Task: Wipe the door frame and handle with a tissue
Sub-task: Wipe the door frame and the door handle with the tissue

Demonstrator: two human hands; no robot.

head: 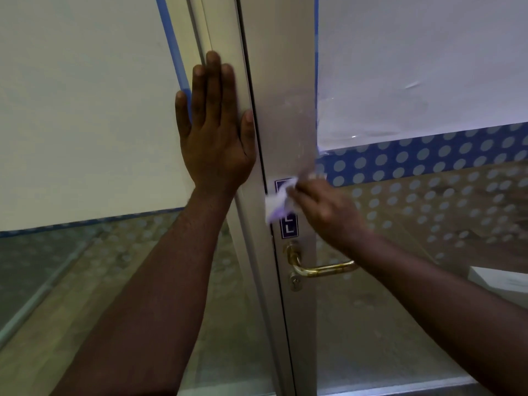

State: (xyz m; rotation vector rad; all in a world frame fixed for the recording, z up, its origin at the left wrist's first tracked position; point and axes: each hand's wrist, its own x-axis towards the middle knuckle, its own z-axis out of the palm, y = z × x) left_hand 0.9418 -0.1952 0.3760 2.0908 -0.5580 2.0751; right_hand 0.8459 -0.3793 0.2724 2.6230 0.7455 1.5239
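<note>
A pale metal door frame (288,90) runs top to bottom through the middle of the view. My left hand (214,132) lies flat against the fixed post left of the door gap, fingers pointing up. My right hand (325,210) is blurred and holds a crumpled white tissue (278,200) pressed on the door frame, over a purple sticker (288,224). Just below the sticker, a brass lever handle (323,268) points right, with a keyhole cylinder (295,281) under it.
Frosted glass panels (414,67) with blue edging flank the frame on both sides. A blue band of pale dots (428,155) crosses the right panel. Through the lower clear glass a wooden floor (114,281) shows. A white box (503,280) sits at the right edge.
</note>
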